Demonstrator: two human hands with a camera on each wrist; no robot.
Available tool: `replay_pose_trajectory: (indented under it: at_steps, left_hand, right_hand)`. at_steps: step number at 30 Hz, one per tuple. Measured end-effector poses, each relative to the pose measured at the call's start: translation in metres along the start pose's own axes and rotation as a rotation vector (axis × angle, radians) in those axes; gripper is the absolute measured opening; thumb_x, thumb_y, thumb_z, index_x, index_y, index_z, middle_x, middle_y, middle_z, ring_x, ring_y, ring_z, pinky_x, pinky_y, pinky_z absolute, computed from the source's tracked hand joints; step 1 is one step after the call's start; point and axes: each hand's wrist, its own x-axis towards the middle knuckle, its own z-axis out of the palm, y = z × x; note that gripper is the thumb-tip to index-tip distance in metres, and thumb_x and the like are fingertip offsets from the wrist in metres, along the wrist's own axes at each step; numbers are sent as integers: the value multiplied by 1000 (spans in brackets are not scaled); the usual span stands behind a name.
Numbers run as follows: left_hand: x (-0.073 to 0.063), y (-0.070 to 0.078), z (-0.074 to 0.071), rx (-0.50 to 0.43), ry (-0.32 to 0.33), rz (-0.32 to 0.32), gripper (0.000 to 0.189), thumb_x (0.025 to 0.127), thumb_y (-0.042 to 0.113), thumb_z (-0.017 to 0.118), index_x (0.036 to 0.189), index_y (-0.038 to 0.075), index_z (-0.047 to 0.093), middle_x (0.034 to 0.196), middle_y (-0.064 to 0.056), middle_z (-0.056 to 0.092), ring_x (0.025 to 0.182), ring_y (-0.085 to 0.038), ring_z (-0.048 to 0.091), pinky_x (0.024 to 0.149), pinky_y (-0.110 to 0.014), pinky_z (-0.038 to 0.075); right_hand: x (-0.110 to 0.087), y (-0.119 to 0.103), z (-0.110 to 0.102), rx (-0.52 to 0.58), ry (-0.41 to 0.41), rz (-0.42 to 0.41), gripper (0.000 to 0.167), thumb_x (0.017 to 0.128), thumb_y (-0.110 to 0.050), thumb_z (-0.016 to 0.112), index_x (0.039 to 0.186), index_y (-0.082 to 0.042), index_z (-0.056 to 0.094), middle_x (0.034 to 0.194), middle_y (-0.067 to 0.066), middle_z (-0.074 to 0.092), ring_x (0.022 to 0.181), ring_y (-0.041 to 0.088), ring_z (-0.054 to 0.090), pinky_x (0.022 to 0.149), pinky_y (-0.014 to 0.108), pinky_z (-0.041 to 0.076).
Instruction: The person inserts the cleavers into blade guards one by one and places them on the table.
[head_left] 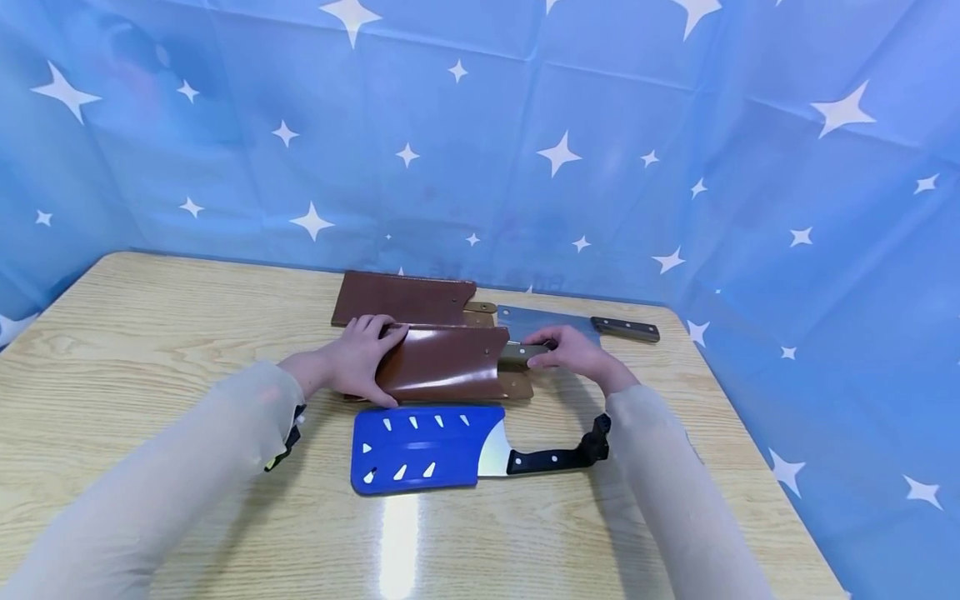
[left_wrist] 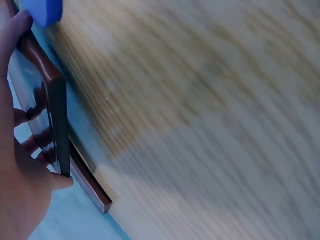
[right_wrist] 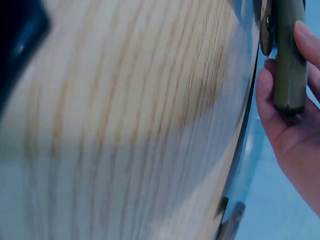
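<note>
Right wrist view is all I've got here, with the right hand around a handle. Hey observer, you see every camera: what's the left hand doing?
Observer: The left hand grips the left part of the front brown sheath, the one the handle sticks out of.
Operator: Okay. What lies on the wearer's side of that sheath?
Observer: A blue blade cover with pale slots, on a cleaver whose blade shows bare beside the handle end.
Operator: And on the far side, to the left?
Observer: A second brown sheath, lying close to the far edge of the table.
</note>
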Motion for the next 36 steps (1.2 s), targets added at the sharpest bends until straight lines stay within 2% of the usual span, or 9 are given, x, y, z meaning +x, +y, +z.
replay_pose_trajectory:
  at_steps: [6, 20, 23, 28, 32, 36]
  left_hand:
    - [-2, -1, 0, -7, -36, -3, 109, 63, 60, 75, 146, 6, 30, 144, -22, 29, 132, -40, 26, 107, -62, 21]
    - [-4, -3, 1, -36, -123, -33, 106, 69, 62, 69, 147, 4, 27, 152, -23, 17, 138, -43, 16, 110, -57, 21]
    - [-4, -6, -3, -62, -105, -42, 103, 71, 63, 67, 147, 6, 27, 153, -22, 17, 139, -43, 16, 109, -58, 22]
    - [2, -14, -22, -128, -32, -76, 96, 76, 57, 66, 148, 6, 27, 152, -21, 20, 139, -42, 16, 109, -61, 19]
    - [9, -23, -35, -114, -1, -93, 99, 76, 53, 68, 148, 3, 22, 150, -24, 22, 136, -44, 19, 109, -60, 20]
    - [17, -34, -45, -92, 4, -123, 105, 74, 51, 71, 148, 0, 17, 150, -26, 21, 135, -47, 20, 108, -59, 22]
  right_hand:
    - [3, -2, 1, -54, -46, -22, 43, 85, -11, 66, 125, -1, 57, 132, 20, 53, 123, 34, 47, 100, 45, 40]
    - [2, -3, 0, -110, -62, -25, 39, 86, -11, 65, 123, 2, 59, 130, 22, 54, 124, 37, 46, 102, 47, 38]
    - [1, -3, -4, -92, -71, 2, 41, 88, -13, 63, 125, 1, 57, 131, 22, 54, 124, 37, 47, 102, 47, 38]
    - [-5, -2, -23, -54, -56, 46, 47, 91, -18, 59, 133, 1, 49, 135, 22, 50, 125, 37, 46, 102, 48, 38]
    - [-11, 3, -39, -74, -38, 61, 50, 93, -20, 56, 137, -1, 44, 138, 22, 46, 126, 37, 45, 102, 49, 39]
    - [-17, 9, -53, -98, -27, 84, 53, 94, -23, 55, 140, -2, 40, 139, 23, 44, 127, 38, 43, 102, 51, 37]
